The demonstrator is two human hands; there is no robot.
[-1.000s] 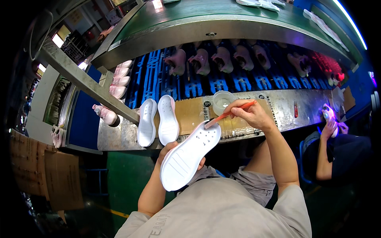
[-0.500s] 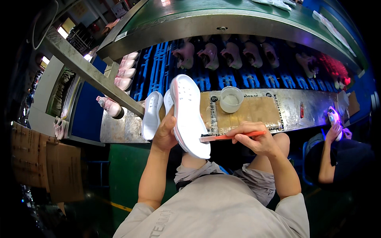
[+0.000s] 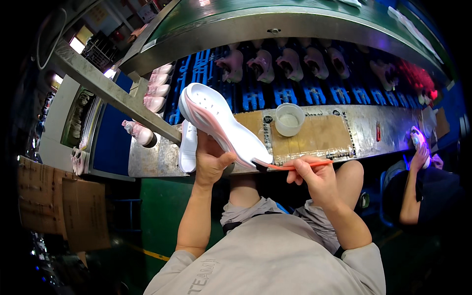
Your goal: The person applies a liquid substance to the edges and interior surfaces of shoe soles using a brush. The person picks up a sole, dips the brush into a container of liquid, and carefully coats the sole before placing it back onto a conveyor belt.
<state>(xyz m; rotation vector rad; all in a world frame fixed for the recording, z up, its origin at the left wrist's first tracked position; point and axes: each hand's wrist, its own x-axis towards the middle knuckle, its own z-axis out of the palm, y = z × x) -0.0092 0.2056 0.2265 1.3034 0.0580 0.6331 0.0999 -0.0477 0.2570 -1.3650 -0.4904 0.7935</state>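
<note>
My left hand (image 3: 212,160) grips a white and pink shoe sole (image 3: 221,123) from below, its hollow upper face tilted toward me. Pinched in my right hand (image 3: 314,178) is a brush (image 3: 295,166) with an orange handle. The dark bristles touch the rim at the sole's narrow lower end. Behind the held sole, another white sole (image 3: 188,147) lies on the bench, partly hidden. A translucent plastic tub (image 3: 289,120) with whitish contents stands on the cardboard (image 3: 314,140) just beyond my right hand.
Pink shoe uppers (image 3: 263,65) ride a blue rack conveyor (image 3: 314,96) beneath a metal-edged shelf (image 3: 280,30). A slanted metal post (image 3: 113,93) rises at left. A co-worker's hand (image 3: 419,158) holds a shoe at right. Cartons (image 3: 83,211) stand lower left.
The sole has swung its upper end leftward and rolled, showing more of its pink side wall. The brush has moved from inside the sole to its end rim.
</note>
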